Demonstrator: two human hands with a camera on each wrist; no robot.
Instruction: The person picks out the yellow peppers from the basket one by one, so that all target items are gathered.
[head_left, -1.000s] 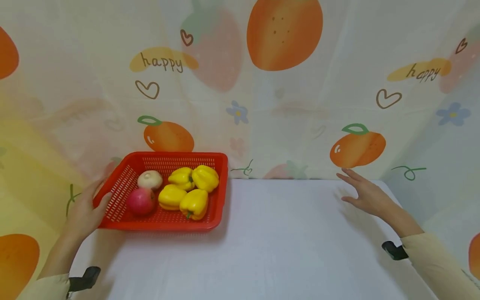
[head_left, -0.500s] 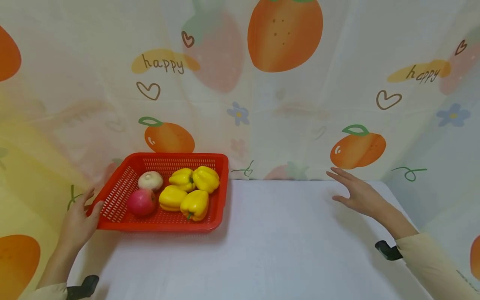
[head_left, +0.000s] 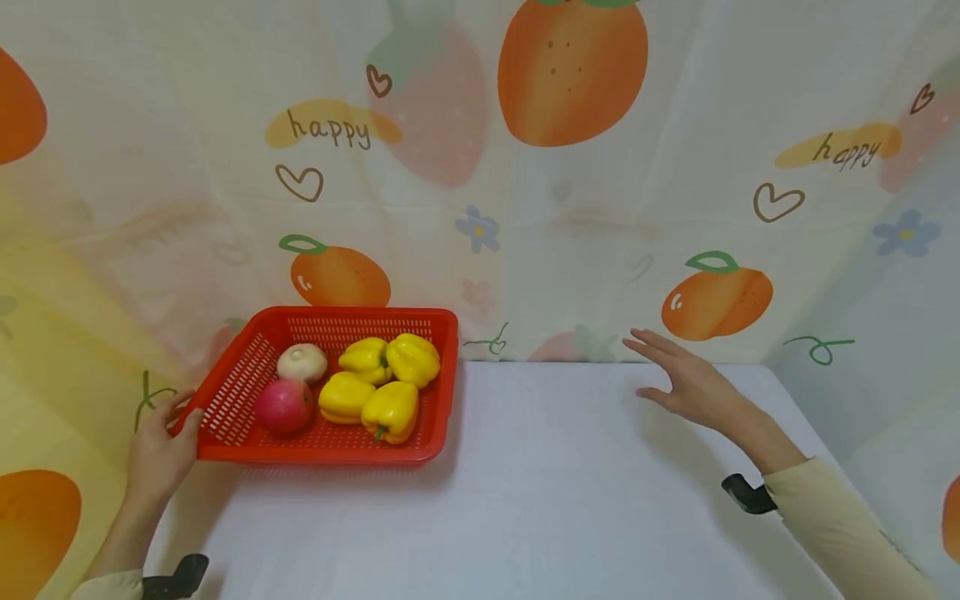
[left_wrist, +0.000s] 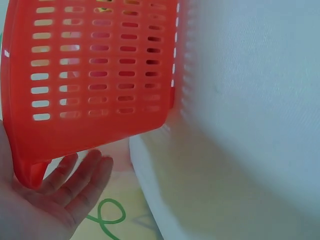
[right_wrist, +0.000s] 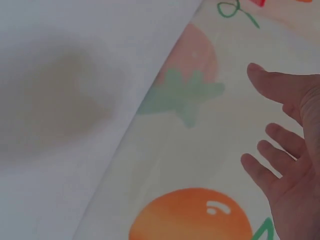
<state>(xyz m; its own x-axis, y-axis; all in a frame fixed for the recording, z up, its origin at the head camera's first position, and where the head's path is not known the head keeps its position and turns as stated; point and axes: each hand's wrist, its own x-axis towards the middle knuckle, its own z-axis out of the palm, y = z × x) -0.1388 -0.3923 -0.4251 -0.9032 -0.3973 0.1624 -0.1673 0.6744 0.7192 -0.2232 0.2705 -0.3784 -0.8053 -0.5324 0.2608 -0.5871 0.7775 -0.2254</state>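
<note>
Head view: the red rectangular plastic basket, apparently loaded, is gripped at one end by the left hand; its opposite end is not yet grasped, the right hand being spread.

Head view: moderate, diffuse light, source out of frame; focus fair. Soft shadow along the right side of the red perforated plastic rectangular basket; another on the flat white tabletop, below and left of the person's bare right hand. Small pale highlights on the 4 glossy yellow bell peppers. Left wrist view: cool bluish cast on tabletop, broad shadow toward lower right, fine detail soft. Right wrist view: dimmest of 3, greyish, low contrast; 1 large, blurry-edged shadow at left.
</note>
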